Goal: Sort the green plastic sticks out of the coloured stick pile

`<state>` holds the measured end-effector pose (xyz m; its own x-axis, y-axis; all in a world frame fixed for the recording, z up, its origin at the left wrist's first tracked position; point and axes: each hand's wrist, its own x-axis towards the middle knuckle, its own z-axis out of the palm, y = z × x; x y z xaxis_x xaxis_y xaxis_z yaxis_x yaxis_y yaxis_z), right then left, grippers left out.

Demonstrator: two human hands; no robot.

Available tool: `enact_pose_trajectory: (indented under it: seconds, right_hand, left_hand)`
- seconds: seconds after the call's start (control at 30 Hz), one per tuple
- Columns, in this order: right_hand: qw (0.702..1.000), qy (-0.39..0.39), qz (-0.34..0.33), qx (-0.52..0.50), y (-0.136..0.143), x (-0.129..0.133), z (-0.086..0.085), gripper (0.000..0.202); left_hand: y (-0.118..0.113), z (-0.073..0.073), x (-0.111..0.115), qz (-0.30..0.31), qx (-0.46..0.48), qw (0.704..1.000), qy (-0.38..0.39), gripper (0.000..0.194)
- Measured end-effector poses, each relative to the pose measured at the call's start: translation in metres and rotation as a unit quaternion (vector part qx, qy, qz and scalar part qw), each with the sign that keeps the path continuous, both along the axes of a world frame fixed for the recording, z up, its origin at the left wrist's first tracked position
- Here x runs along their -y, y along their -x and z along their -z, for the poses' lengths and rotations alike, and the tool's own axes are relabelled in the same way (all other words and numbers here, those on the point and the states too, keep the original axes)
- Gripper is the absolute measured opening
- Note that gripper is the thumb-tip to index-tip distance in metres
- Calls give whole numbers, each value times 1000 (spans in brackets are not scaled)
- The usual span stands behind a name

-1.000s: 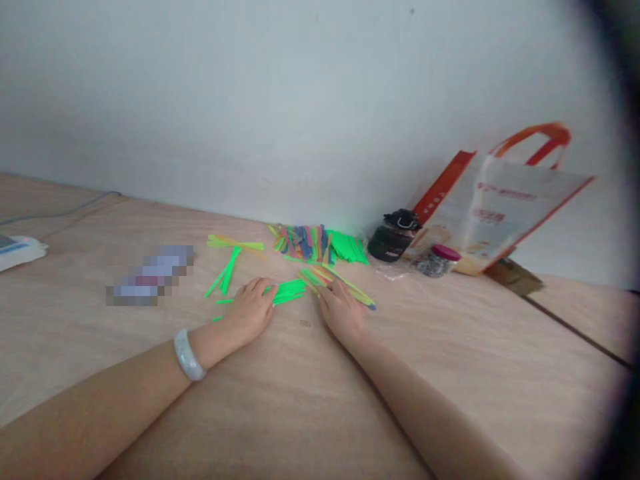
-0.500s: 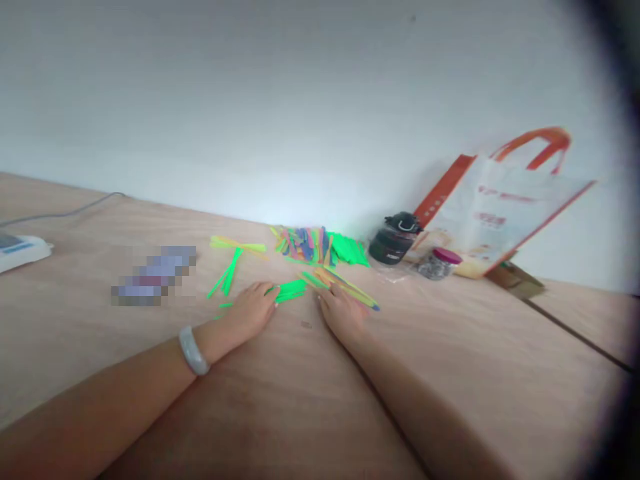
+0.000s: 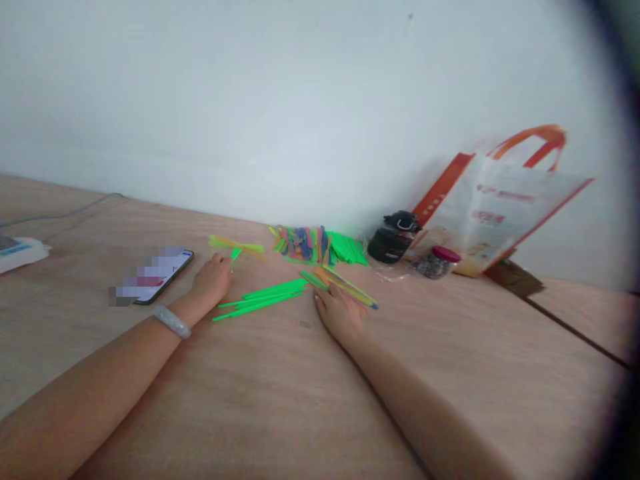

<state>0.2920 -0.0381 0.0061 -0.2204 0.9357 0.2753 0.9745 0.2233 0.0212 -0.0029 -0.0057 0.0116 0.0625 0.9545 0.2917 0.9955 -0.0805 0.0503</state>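
My left hand [image 3: 213, 279] is over a few green strips [image 3: 236, 254], fingers closed on them; only their upper ends show past the fingertips. Under the fingers of my right hand [image 3: 343, 312] is a slanted bundle of yellow, orange and green strips [image 3: 357, 291], gripped near its upper left end. Between the hands, several long thin green strips [image 3: 265, 298] lie roughly side by side on the table, their right ends close to my right fingertips. Just beyond my left hand, yellow and orange strips [image 3: 240, 245] lie crossed.
Against the wall is a pile of mixed coloured strips [image 3: 303, 245] beside green ones [image 3: 349, 248]. A black bottle [image 3: 391, 240], a jar with a dark red lid [image 3: 436, 263] and a white-orange bag [image 3: 505, 207] stand right. A phone [image 3: 163, 279] and a white device [image 3: 23, 255] lie left.
My left hand has moved left and away from me, off the long green strips and onto the shorter green ones. My right hand stays almost where it was.
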Motion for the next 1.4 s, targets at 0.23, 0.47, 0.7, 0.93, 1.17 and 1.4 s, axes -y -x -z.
enact_pose_trajectory:
  seconds: [0.23,0.47,0.7,0.93,1.17,1.4]
  right_hand:
    - [999,-11,-1,-31,-2,0,1,32]
    - [931,-7,-70,-358,2,-4,3,43]
    - [783,183,-67,-590,20,12,-6,43]
    - [761,242,-158,-581,39,31,-6,27]
    - [757,222,-121,-603,45,33,-4,23]
    - [813,162,-110,-548,27,14,-7,27]
  left_hand:
    - [-2,-3,0,2,21,1000,-17,30]
    - [-35,-5,25,209,110,966,-106,34]
    - [-70,-3,55,324,64,943,-52,30]
    - [-80,0,65,340,60,938,-36,22]
    - [-83,-3,65,300,74,951,-17,23]
    - [-80,-12,63,256,154,954,16,25]
